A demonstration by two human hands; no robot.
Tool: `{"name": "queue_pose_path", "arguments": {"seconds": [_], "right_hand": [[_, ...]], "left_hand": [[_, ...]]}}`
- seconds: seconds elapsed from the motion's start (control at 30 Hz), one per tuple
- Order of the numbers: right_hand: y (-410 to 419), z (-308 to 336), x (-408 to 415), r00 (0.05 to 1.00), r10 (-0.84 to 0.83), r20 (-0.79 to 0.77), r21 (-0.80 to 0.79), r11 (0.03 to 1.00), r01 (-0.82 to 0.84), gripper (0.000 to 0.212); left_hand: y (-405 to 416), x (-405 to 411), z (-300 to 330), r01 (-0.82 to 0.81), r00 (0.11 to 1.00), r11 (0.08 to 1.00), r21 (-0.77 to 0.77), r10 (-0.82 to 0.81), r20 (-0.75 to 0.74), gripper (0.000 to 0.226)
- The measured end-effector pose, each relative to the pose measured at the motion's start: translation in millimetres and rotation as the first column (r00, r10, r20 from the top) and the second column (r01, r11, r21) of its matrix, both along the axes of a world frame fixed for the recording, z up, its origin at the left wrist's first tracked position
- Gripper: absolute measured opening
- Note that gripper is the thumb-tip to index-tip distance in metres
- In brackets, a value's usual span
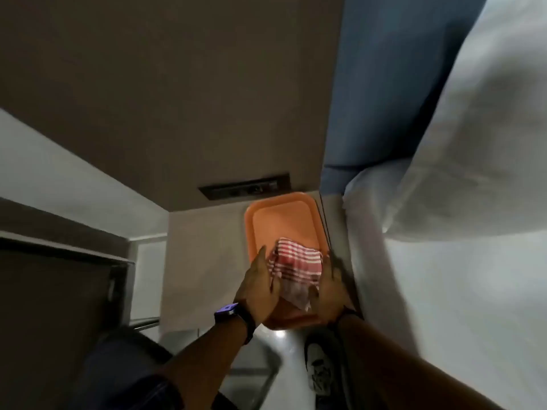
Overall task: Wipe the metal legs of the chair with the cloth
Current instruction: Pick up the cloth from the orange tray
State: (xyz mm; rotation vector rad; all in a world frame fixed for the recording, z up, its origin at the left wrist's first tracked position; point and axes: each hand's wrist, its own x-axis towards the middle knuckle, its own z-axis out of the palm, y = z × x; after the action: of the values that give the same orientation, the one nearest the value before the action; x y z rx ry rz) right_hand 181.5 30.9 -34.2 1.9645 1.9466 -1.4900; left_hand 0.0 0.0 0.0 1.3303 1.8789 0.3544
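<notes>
The red-and-white striped cloth [296, 269] lies in the orange tray [278, 214] on the pale tabletop [204, 247]; the left hand [257, 287] and right hand [327, 292] flank it, fingers touching its edges. Through the blur, neither hand seems clenched on it.

Open room over the far, bare half of the orange tray [275, 220], beyond the striped cloth [296, 266]. Hemmed in on the right by the bed [444, 261] edge just beside the tray, and at the far end by the dark wall panel [245, 186].
</notes>
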Motion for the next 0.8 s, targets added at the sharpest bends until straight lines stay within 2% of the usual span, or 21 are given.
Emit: {"name": "queue_pose_path", "arguments": {"seconds": [0.03, 0.1, 0.17, 0.23, 0.27, 0.33, 0.4, 0.47, 0.53, 0.6, 0.67, 0.73, 0.8], "right_hand": [[4, -22, -3, 0.999, -0.013, -0.035, -0.019, 1.0, 0.013, 0.125], [12, -53, -12, 0.996, -0.093, -0.005, -0.071, 0.993, 0.093, 0.107], [14, -65, -24, 0.979, -0.201, 0.041, -0.077, 0.976, 0.204, 0.099], [15, -73, -36, 0.944, -0.33, 0.014, -0.104, 0.938, 0.329, 0.1], [18, -73, -42, 0.92, -0.392, -0.013, -0.132, 0.913, 0.387, 0.094], [24, -78, -51, 0.823, -0.564, -0.066, -0.213, 0.814, 0.54, 0.074], [26, -70, -54, 0.696, -0.709, -0.113, -0.314, 0.69, 0.652, 0.072], [25, -56, -52, 0.6, -0.78, -0.176, -0.441, 0.608, 0.66, 0.073], [20, -32, -49, 0.557, -0.781, -0.281, -0.516, 0.613, 0.598, 0.058], [9, 5, -46, 0.542, -0.745, -0.39, -0.469, 0.667, 0.58, 0.048], [-5, 46, -46, 0.594, -0.64, -0.487, -0.314, 0.763, 0.565, 0.044], [-32, 93, -46, 0.699, -0.479, -0.531, -0.09, 0.852, 0.515, 0.034], [-69, 137, -43, 0.835, -0.299, -0.462, 0.157, 0.899, 0.41, 0.038]], "left_hand": [[8, 0, -27, 0.019, 1.0, 1.0, -0.01, -0.019, -0.017, 0.071], [21, -1, -72, 0.029, 0.998, 0.999, -0.043, -0.031, -0.057, 0.071], [27, -1, -97, 0.02, 0.992, 0.996, -0.087, -0.031, -0.123, 0.074], [29, 4, -110, 0.001, 0.988, 0.994, -0.106, -0.017, -0.153, 0.075], [33, 7, -110, -0.019, 0.991, 0.993, -0.115, 0.004, -0.133, 0.075], [38, 5, -117, -0.064, 0.993, 0.99, -0.126, 0.051, -0.103, 0.073], [37, 3, -111, 0.016, 0.983, 0.992, -0.128, -0.039, -0.181, 0.073], [31, 0, -96, 0.049, 0.977, 0.996, -0.076, -0.064, -0.204, 0.073], [24, -2, -65, 0.049, 0.99, 0.998, -0.034, -0.053, -0.128, 0.078], [13, -5, -34, 0.032, 0.993, 0.999, 0.005, -0.031, -0.112, 0.079], [-1, -10, -2, 0.117, 0.975, 0.993, 0.025, -0.11, -0.195, 0.079], [-22, -12, 36, 0.242, 0.935, 0.962, 0.126, -0.197, -0.293, 0.082], [-53, -7, 86, 0.247, 0.957, 0.95, 0.193, -0.208, -0.202, 0.074]]}}
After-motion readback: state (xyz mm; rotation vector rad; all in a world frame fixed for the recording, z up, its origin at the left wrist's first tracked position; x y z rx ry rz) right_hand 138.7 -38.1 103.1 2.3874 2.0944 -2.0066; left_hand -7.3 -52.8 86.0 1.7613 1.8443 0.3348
